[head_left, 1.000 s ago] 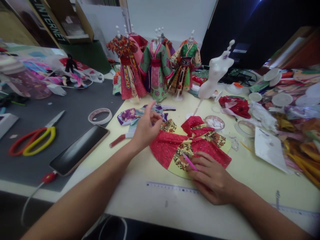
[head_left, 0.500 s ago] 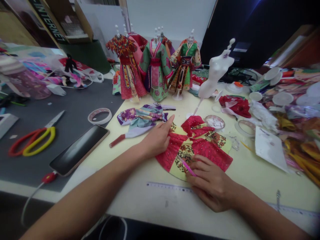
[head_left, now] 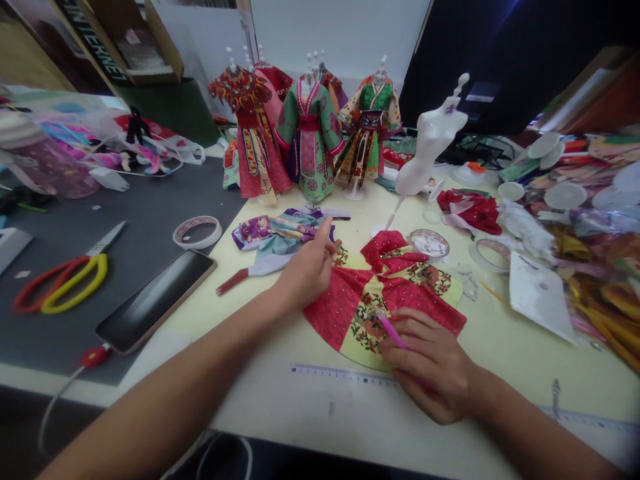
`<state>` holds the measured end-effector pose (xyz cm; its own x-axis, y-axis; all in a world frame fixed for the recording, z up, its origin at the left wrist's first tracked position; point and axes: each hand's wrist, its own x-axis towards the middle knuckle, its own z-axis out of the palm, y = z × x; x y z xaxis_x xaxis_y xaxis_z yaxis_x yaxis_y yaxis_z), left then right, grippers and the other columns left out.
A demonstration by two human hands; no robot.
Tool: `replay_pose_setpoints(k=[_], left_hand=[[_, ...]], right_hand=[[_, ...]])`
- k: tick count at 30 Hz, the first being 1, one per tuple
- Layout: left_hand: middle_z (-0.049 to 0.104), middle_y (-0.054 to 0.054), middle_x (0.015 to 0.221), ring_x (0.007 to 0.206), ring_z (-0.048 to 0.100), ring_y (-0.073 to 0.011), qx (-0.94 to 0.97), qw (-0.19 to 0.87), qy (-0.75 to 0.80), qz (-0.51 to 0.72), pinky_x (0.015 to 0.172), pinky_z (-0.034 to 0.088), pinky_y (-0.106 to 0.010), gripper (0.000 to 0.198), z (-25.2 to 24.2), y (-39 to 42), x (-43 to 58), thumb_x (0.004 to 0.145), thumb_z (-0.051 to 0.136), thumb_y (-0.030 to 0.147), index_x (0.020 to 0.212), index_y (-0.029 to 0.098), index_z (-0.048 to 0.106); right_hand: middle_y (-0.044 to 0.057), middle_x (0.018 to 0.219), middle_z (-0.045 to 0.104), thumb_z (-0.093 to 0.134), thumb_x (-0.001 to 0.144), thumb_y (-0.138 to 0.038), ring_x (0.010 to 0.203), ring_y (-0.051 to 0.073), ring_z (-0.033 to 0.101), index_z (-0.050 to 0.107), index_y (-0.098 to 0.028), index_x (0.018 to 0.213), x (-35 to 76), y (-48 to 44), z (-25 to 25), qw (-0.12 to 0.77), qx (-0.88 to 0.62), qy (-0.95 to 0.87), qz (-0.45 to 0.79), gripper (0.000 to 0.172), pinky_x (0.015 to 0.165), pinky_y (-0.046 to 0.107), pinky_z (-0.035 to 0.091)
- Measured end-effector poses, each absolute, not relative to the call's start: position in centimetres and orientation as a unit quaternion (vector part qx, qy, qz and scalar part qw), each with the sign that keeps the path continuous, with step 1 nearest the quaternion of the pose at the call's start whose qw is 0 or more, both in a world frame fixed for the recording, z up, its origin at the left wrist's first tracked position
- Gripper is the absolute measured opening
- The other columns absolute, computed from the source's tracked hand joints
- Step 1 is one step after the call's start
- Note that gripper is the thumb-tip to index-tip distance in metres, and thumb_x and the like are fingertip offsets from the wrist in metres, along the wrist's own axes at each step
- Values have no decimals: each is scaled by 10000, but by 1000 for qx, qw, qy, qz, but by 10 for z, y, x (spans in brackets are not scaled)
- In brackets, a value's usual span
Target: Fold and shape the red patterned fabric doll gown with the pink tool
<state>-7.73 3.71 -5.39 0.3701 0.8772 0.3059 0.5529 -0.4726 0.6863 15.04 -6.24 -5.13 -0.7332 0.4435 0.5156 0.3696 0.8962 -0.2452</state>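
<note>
A doll-sized dress (head_left: 333,307) with red and yellow floral panels lies spread on the pale table, its skirt fanned toward me. At its left edge is my left hand (head_left: 306,275), index finger stretched out and the other fingers loosely bent, with nothing seen in it. My right hand (head_left: 430,360) grips a slim pink pen-like tool (head_left: 393,331), whose tip is over the front yellow floral panel. Whether the tip touches the cloth I cannot tell. Just in front of the skirt runs a ruler scale (head_left: 340,375), its right part covered by my right hand.
Behind the dress stand a bare white doll mannequin (head_left: 433,143) and several dressed ones (head_left: 310,133). Purple-blue doll clothing (head_left: 280,233) lies at left. Further left are a tape roll (head_left: 213,238), a phone (head_left: 157,300) and scissors (head_left: 75,283). Fabric scraps (head_left: 600,280) crowd the right.
My left hand has shifted slightly left and its index finger points more upward. The pink tool has moved right, away from the middle of the floral panel, with my right hand.
</note>
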Motion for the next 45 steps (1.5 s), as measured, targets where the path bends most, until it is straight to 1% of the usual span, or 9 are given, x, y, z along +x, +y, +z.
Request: replay_pose_setpoints(k=[3, 7, 13, 20, 23, 27, 32, 40, 45], left_hand=[[592, -86, 997, 788, 585, -147, 762, 303, 443, 362, 715, 461, -299, 719, -56, 40, -79, 820, 419, 117, 1423, 213, 40], [597, -95, 1015, 794, 596, -148, 774, 334, 420, 335, 737, 461, -309, 764, -58, 40, -78, 808, 435, 107, 1425, 206, -4], [583, -117, 1089, 871, 588, -181, 832, 269, 410, 260, 807, 446, -343, 805, -58, 35, -74, 789, 416, 87, 1426, 214, -59], [596, -117, 1017, 914, 541, -220, 859, 158, 413, 259, 840, 426, -394, 798, -57, 33, -72, 770, 392, 56, 1429, 167, -45], [575, -120, 1057, 930, 541, -207, 860, 164, 384, 292, 868, 424, -393, 781, -59, 31, -70, 777, 392, 61, 1427, 173, -25], [534, -127, 1166, 1077, 507, -207, 872, 209, 350, 270, 948, 392, -406, 761, -61, 28, -67, 788, 397, 86, 1422, 180, -12], [550, -163, 1175, 1200, 415, -229, 879, 202, 369, 223, 1007, 338, -437, 735, -60, 29, -66, 791, 381, 86, 1416, 99, -4], [567, -154, 1135, 1126, 474, -241, 878, 147, 384, 244, 981, 350, -447, 774, -66, 33, -65, 750, 371, 44, 1416, 107, -18], [560, -144, 1139, 1035, 525, -223, 861, 141, 407, 270, 951, 369, -429, 766, -66, 33, -68, 777, 391, 76, 1421, 140, -18]], right_hand=[[74, 842, 643, 561, 723, -70, 860, 205, 576, 542, -144, 1014, 154, -55, -54, 312, -273, -910, 21, 300, 898, 465, 434], [74, 841, 622, 544, 771, -120, 851, 216, 539, 545, -165, 1011, 160, -43, -59, 295, -386, -873, -33, 244, 858, 455, 444], [96, 869, 606, 532, 801, -187, 883, 233, 509, 541, -143, 1025, 164, -35, -64, 241, -423, -871, -67, 228, 872, 451, 424], [69, 772, 565, 528, 800, -175, 804, 203, 508, 547, -153, 936, 166, -33, -64, 238, -420, -872, -81, 139, 898, 456, 411], [61, 778, 578, 532, 793, -157, 796, 198, 508, 535, -162, 967, 164, -33, -64, 247, -410, -874, -78, 174, 907, 463, 407], [76, 826, 596, 540, 787, -153, 838, 206, 521, 532, -158, 971, 161, -34, -64, 238, -393, -886, -64, 185, 927, 466, 391], [76, 822, 598, 526, 800, -170, 847, 207, 522, 541, -153, 984, 163, -33, -66, 215, -415, -881, -71, 185, 937, 460, 383], [85, 794, 596, 524, 802, -178, 825, 213, 518, 555, -141, 973, 170, -26, -68, 200, -428, -874, -111, 177, 892, 446, 413], [88, 823, 610, 547, 782, -154, 834, 211, 530, 551, -146, 977, 174, -26, -66, 250, -407, -871, -116, 195, 900, 453, 410]])
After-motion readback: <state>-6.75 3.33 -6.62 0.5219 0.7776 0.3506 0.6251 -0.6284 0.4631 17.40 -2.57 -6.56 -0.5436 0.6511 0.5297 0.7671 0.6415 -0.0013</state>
